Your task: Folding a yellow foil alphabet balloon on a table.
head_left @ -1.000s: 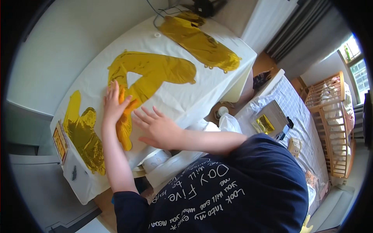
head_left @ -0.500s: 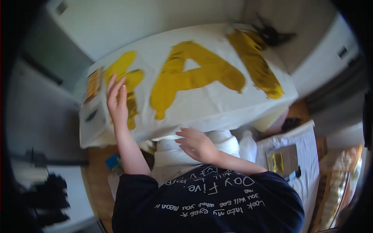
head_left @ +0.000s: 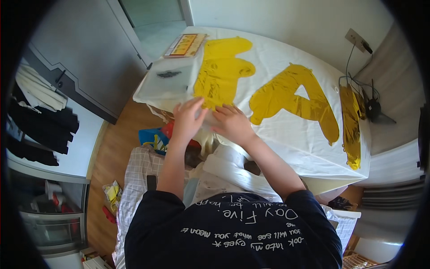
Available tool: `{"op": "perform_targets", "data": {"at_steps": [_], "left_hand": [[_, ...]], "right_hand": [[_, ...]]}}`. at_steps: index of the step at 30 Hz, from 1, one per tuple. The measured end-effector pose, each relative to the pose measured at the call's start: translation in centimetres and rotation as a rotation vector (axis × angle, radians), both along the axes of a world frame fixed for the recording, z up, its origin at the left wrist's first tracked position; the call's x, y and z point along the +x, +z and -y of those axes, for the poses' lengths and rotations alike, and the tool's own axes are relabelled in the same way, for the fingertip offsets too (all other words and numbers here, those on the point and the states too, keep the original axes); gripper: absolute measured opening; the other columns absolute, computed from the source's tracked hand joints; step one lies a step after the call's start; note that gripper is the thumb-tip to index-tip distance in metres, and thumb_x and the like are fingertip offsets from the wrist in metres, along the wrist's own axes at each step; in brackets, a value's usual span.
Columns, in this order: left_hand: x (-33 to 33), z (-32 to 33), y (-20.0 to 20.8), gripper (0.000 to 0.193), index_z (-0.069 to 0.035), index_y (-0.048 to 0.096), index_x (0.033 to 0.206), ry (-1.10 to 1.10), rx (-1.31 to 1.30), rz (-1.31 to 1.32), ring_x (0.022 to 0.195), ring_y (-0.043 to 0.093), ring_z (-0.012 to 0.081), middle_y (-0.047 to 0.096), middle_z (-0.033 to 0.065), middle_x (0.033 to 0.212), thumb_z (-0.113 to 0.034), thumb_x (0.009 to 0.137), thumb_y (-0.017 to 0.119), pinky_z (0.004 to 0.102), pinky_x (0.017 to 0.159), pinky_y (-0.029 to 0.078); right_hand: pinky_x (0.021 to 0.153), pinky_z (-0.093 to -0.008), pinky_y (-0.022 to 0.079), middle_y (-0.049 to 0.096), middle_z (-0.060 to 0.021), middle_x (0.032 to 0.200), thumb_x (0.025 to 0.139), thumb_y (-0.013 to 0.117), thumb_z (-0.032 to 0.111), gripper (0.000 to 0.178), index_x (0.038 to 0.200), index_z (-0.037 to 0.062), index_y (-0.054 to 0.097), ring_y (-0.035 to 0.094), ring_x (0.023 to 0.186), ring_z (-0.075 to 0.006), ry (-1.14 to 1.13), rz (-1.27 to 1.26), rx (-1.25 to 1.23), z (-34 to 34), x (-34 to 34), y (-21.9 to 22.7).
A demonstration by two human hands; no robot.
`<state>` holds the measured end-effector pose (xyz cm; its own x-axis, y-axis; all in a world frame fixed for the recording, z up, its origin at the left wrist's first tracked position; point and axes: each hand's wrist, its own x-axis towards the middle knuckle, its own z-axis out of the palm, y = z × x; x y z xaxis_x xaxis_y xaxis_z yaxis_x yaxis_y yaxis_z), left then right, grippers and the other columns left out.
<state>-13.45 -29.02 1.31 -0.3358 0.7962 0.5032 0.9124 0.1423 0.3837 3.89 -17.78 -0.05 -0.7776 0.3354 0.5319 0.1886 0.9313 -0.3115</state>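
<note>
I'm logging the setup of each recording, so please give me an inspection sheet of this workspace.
Surface: table under a creased white cloth.
Job's things: F-shaped foil, A-shaped foil and narrow foil piece, all gold, lying apart.
Clutter: flat package and translucent sheet at the table's left end.
Hands: left hand and right hand at the F-shaped foil's near end; grip unclear.
Cables: dark leads below the wall socket.
Surroundings: grey door, hanging clothes, wooden floor.

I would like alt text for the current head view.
A person's bare left hand and bare right hand are at the near edge of a flat, letter-shaped gold foil sheet on a white cloth-covered table. Right of it lie a gold foil sheet with a triangular hole and a narrow gold foil piece.
</note>
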Motion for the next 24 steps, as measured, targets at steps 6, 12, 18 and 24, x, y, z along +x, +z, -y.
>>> {"op": "perform_targets", "data": {"at_steps": [6,12,18,24], "left_hand": [[-0.2,0.9,-2.2,0.042,-0.008,0.074,0.120,-0.086,-0.095,0.025,0.126,0.060,0.0210,0.070,0.0063,0.129,-0.036,0.088,0.077,0.0528,0.114,0.030],[-0.1,0.7,-1.9,0.042,-0.016,0.077,0.112,-0.202,0.113,-0.081,0.116,0.062,0.0191,0.071,-0.0007,0.117,-0.029,0.074,0.087,0.0459,0.104,0.036],[-0.6,1.2,-1.5,0.023,-0.019,0.078,0.090,-0.205,0.326,-0.118,0.093,0.065,0.0173,0.071,-0.0064,0.093,-0.016,0.069,0.087,0.0397,0.093,0.038],[1.5,3.7,0.1,0.027,-0.024,0.079,0.086,-0.318,0.430,-0.152,0.080,0.063,0.0156,0.070,-0.0086,0.081,-0.007,0.066,0.084,0.0366,0.088,0.039]], "right_hand": [[0.098,-0.0459,0.056,0.075,-0.0062,0.104,0.083,0.072,0.013,0.024,0.106,0.0096,0.075,0.072,0.102,-0.0294,-0.021,-0.067,0.054,2.1,2.4,-0.4],[0.079,-0.0418,0.058,0.073,-0.0115,0.088,0.086,0.075,0.010,0.010,0.096,0.0086,0.076,0.071,0.078,-0.0305,-0.081,-0.124,-0.226,1.7,3.1,1.0],[0.075,-0.0384,0.056,0.073,-0.0107,0.089,0.081,0.082,0.007,0.020,0.100,0.0067,0.076,0.069,0.082,-0.0293,0.040,-0.294,-0.394,3.4,3.8,3.6],[0.096,-0.0437,0.053,0.074,-0.0083,0.109,0.069,0.088,0.012,0.052,0.118,0.0078,0.072,0.067,0.106,-0.0306,0.033,-0.128,-0.212,5.7,5.8,6.8]]}}
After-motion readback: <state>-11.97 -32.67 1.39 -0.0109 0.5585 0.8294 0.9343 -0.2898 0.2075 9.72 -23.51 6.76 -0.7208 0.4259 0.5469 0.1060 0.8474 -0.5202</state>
